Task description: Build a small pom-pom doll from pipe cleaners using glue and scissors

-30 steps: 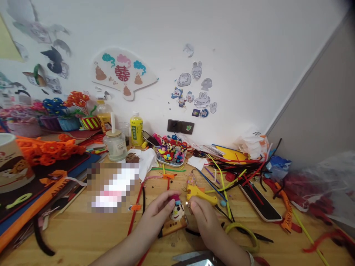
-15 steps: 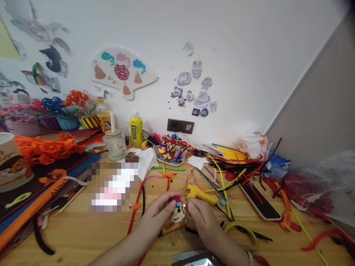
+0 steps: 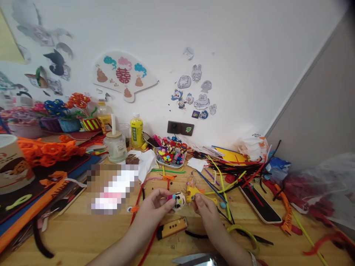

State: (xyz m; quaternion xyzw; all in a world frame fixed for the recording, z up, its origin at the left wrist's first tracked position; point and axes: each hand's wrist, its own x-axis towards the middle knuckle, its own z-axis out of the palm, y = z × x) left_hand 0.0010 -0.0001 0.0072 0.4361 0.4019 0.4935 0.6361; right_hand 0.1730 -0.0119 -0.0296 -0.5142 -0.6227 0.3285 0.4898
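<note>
My left hand (image 3: 155, 207) is closed round a small pipe-cleaner doll head (image 3: 179, 200), white with a face and a pink tuft, held just above the wooden table (image 3: 83, 236). My right hand (image 3: 203, 208) is pinched at the doll's right side, its fingertips against a yellow glue gun (image 3: 194, 192) lying behind; what they pinch is too small to make out. An orange lighter (image 3: 172, 228) lies on the table below both hands.
Pipe cleaners (image 3: 230, 166) in many colours sprawl across the right of the table beside a black phone (image 3: 256, 203). A tray of small dolls (image 3: 171, 151), a yellow bottle (image 3: 136, 130) and a jar (image 3: 115, 145) stand at the back. Orange craft flowers (image 3: 47, 147) lie left. Scissors (image 3: 194, 258) lie at the near edge.
Both hands have lifted the doll head up and away from me, off the lighter, which now lies uncovered on the table. The doll has turned sideways.
</note>
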